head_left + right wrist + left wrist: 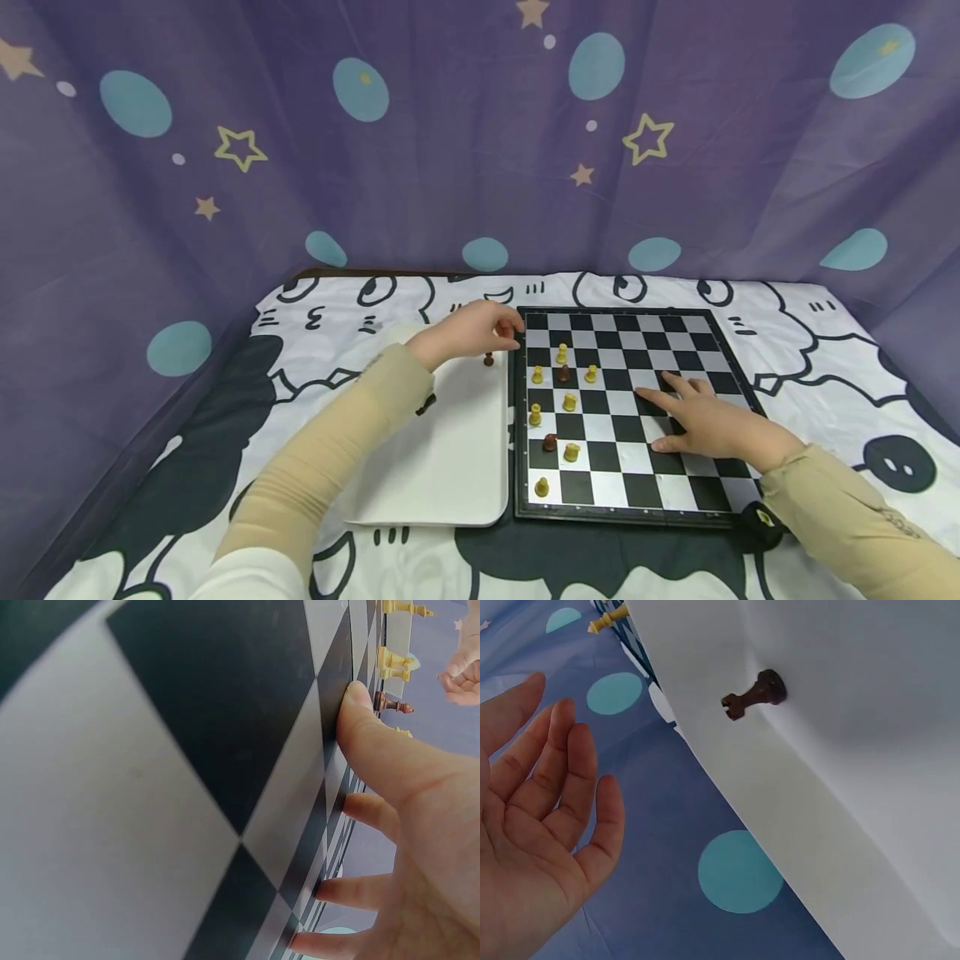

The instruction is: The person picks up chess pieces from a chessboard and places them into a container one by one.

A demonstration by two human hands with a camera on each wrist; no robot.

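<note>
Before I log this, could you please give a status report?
Left hand empty, near tray. Right hand touching chessboard. Dark rook on tray. Nothing visibly blocking.

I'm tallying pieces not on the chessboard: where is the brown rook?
In the head view, the brown rook is in the white tray near its right edge, just below the left hand and left of the chessboard.
</note>
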